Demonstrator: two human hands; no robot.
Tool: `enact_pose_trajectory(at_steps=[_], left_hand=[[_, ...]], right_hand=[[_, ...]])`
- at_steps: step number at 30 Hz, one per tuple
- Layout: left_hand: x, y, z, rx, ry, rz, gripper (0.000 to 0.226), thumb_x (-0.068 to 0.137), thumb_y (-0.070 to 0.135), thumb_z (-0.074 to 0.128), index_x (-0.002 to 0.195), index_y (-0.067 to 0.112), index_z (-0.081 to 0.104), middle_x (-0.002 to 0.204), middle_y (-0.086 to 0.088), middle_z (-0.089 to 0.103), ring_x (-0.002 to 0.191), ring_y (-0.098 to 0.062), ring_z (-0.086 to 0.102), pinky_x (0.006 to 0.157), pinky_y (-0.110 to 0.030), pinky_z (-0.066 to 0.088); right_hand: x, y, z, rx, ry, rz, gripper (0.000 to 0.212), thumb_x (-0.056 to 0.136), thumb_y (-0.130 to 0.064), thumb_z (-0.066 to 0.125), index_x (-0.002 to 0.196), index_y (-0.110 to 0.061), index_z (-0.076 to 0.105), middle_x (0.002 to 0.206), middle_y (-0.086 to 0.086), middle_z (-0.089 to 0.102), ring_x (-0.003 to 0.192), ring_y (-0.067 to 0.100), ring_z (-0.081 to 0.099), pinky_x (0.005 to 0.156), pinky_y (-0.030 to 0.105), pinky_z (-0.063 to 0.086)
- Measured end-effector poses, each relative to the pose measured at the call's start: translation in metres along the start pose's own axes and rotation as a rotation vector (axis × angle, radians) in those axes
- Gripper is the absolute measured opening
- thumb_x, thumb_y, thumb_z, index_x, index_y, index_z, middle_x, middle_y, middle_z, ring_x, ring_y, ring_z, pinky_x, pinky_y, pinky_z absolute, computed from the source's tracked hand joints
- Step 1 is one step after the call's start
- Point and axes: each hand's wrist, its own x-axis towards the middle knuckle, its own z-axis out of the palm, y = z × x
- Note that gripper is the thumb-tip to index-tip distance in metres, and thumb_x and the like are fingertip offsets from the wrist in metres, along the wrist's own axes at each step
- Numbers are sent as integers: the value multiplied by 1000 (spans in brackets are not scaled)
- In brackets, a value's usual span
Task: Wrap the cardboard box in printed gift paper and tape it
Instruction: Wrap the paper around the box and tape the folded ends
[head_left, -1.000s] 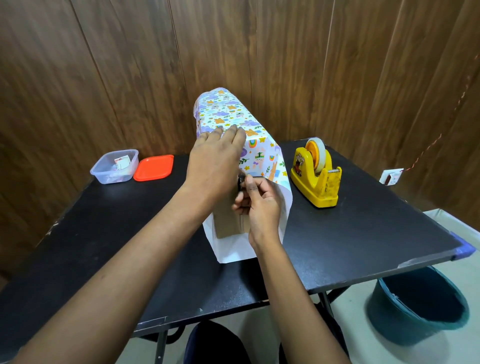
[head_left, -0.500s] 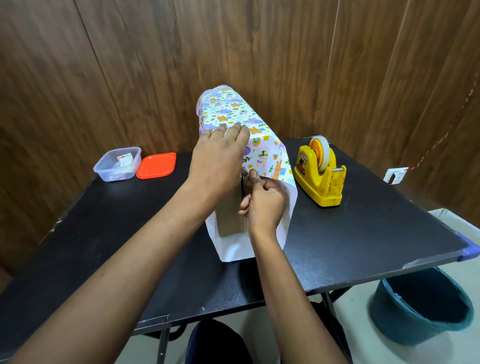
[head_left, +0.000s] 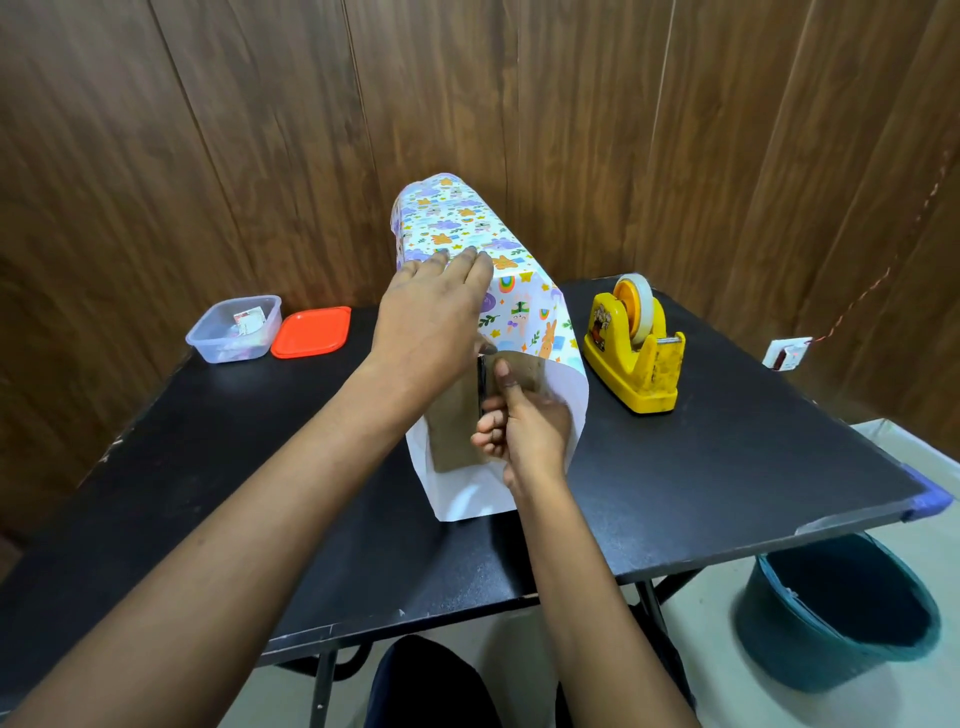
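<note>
1. The cardboard box stood upright near the middle of the worktop. The gift paper was draped over its top and far side, and its near face was bare.
2. The left hand lay on the paper on top of the box, its grip spread flat and pressing down.
3. The right hand was at the box's near face, its grip curled, the thumb against a dark narrow thing. It seemed to pinch this thing, but I could not tell what it was.
4. In my judgement, if the left hand lifts, the loose paper can slide crooked, and the tall box can tip.
5. The tape dispenser stood near the box, on its right.
6. Well apart on the box's left, a clear tub held small printed pieces. Its orange lid lay just beside it.
7. Right of the box, on the floor, stood a teal bucket. Its inside was too dark to tell the contents.
</note>
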Motion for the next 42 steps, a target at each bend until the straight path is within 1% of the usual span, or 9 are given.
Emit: enact_pose_trajectory(at_steps=[5, 14, 20, 25, 28, 32, 35, 38, 42], left_hand=[[-1, 2, 3, 32, 28, -24, 80, 56, 36, 86, 121, 0, 55, 121, -17, 62, 109, -37, 60, 87, -43, 47], [1, 6, -7, 11, -40, -23, 71, 85, 38, 62, 142, 8, 32, 148, -10, 37, 134, -29, 38, 103, -39, 30], [8, 0, -18, -45, -74, -24, 56, 97, 40, 39, 145, 13, 28, 150, -5, 34, 136, -23, 34, 103, -37, 30], [11, 4, -16, -72, -54, 33, 58, 98, 38, 40, 147, 13, 24, 154, -5, 26, 138, -22, 29, 106, -36, 28], [9, 5, -12, -57, -58, 57, 69, 91, 39, 54, 147, 10, 25, 151, -8, 31, 137, -24, 32, 105, -37, 28], [4, 6, -9, -46, -6, 48, 72, 82, 33, 68, 141, 6, 37, 144, -12, 43, 129, -29, 43, 100, -40, 35], [4, 5, -6, -53, 25, 59, 72, 74, 29, 77, 134, 2, 47, 134, -17, 53, 119, -33, 53, 92, -42, 43], [5, 3, -4, -62, 35, 63, 72, 68, 27, 82, 127, 0, 53, 126, -19, 58, 111, -35, 59, 86, -44, 47], [5, 4, -5, -63, 46, 64, 71, 75, 31, 76, 134, 3, 47, 135, -15, 52, 121, -32, 52, 94, -43, 41]], right_hand=[[-3, 5, -5, 39, -50, 42, 42, 90, -32, 61, 61, -3, 52, 34, 3, 49, 27, 13, 47, 34, 15, 34], [-36, -28, -9, -167, -258, 90, 38, 97, -29, 51, 68, -4, 55, 40, 4, 57, 34, 15, 57, 35, 17, 44], [-63, -86, -17, -222, -393, -156, 28, 97, -17, 50, 74, -2, 55, 42, 5, 58, 35, 16, 57, 37, 17, 41], [-24, -131, -43, -278, -164, -424, 21, 93, -13, 53, 75, -3, 59, 44, 3, 56, 33, 12, 45, 37, 18, 33], [45, -132, -67, -641, 161, -496, 20, 88, -19, 52, 74, -10, 63, 66, 3, 65, 58, 15, 55, 55, 29, 41], [116, -130, -102, -1194, 400, -243, 38, 95, -35, 48, 116, -5, 59, 125, 13, 56, 122, 31, 44, 95, 42, 45], [131, -134, -109, -1111, 247, -58, 48, 93, -30, 57, 129, 0, 49, 134, 16, 51, 121, 31, 50, 98, 42, 45], [128, -144, -111, -1008, 199, -48, 44, 88, -12, 64, 126, 5, 50, 131, 17, 52, 119, 30, 53, 86, 35, 45], [122, -157, -109, -956, 124, 10, 39, 88, -14, 65, 120, 4, 54, 128, 17, 55, 119, 28, 52, 84, 34, 41]])
